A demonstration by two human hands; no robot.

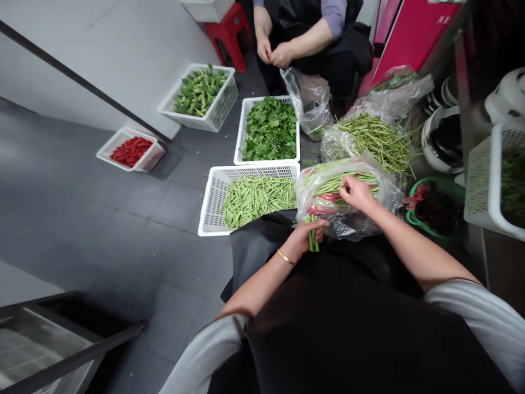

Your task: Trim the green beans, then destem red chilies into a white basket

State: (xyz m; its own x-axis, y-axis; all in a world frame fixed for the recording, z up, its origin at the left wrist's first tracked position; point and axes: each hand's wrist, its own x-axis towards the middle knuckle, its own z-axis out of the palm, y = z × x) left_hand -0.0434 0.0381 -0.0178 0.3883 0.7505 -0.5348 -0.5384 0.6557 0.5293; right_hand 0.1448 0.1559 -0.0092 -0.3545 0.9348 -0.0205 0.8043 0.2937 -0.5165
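Observation:
My left hand (304, 239) grips a short bunch of cut green beans (312, 234) just above my black apron (328, 306), and a gold bangle (285, 256) circles that wrist. My right hand (356, 194) rests on long green beans (344, 183) lying in an open clear plastic bag (348, 219), its fingers pinching at them. Just left of the bag, a white slotted basket (213, 202) is full of cut green beans (257, 200). Red pieces also show inside the bag, partly hidden by the plastic.
Other white baskets hold leafy greens (269, 128), green stalks (199, 91) and red chilies (130, 151) on the grey tile floor. A bagged heap of thin stems (375, 141) lies to the right. A seated co-worker's hands (273, 53) are at the top, beside a red stool (229, 35).

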